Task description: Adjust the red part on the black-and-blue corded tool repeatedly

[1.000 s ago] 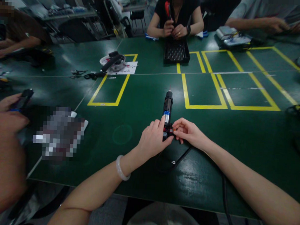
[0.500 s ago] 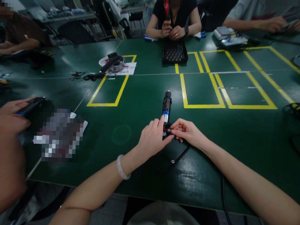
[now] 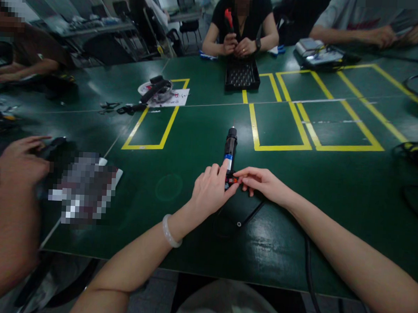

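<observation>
A black electric screwdriver (image 3: 231, 146) with a blue and silver band lies on the green table, its thin tip pointing away from me. My left hand (image 3: 210, 186) is closed around its near end, thumb below and fingers along the side. A small red and orange part (image 3: 233, 180) shows at that end, between the two hands. My right hand (image 3: 259, 182) has its fingertips drawn together against the right side of this part; what they pinch is too small to make out. Below the hands, a black cable (image 3: 253, 214) runs along the tabletop, near a small pale ring (image 3: 239, 224).
Yellow tape outlines (image 3: 282, 148) mark the table (image 3: 195, 142). Across from me, a person holds a red-headed tool (image 3: 229, 20) above a black tray (image 3: 242, 77). A tape roll (image 3: 158, 89) sits on paper. At left are a co-worker's hands (image 3: 25, 162); cables (image 3: 415, 154) lie at right.
My right fingertips have shifted slightly, and more of the orange part shows now. My left hand keeps its hold on the screwdriver. The co-worker's hands at left have moved.
</observation>
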A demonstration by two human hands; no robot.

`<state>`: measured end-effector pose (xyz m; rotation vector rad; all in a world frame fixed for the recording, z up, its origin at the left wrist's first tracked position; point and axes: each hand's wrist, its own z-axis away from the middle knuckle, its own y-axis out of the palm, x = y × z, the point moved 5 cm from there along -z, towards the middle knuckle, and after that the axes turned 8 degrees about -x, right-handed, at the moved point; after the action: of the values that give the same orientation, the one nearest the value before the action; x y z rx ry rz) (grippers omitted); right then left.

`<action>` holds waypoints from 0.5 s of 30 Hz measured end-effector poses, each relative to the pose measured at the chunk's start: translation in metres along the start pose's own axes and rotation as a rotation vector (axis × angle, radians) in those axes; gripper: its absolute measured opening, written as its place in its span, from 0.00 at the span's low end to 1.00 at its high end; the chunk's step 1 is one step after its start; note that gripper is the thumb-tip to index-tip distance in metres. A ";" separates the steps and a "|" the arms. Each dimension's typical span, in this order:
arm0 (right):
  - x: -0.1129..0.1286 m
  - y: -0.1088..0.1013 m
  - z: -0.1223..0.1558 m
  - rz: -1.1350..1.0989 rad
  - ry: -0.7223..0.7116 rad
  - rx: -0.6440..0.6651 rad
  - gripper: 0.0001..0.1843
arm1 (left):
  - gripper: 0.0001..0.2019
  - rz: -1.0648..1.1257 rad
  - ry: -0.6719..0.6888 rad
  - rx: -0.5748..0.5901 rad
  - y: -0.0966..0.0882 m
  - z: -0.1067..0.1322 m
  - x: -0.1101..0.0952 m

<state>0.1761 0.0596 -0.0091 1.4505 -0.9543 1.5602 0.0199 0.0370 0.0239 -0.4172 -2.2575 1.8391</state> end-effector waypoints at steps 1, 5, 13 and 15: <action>0.000 -0.002 0.000 -0.002 0.002 -0.001 0.16 | 0.34 -0.010 0.009 0.005 0.000 0.000 0.000; 0.004 -0.017 0.002 0.006 0.025 -0.012 0.17 | 0.33 -0.060 0.029 0.015 -0.002 0.000 0.004; -0.004 -0.043 0.001 0.033 0.036 -0.162 0.19 | 0.33 -0.157 -0.036 0.028 -0.007 -0.003 0.051; -0.006 -0.043 0.000 0.011 0.042 -0.190 0.19 | 0.33 -0.196 -0.080 0.044 -0.007 -0.006 0.075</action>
<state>0.2161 0.0767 -0.0143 1.2770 -1.0568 1.4599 -0.0488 0.0669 0.0302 -0.1125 -2.2142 1.8313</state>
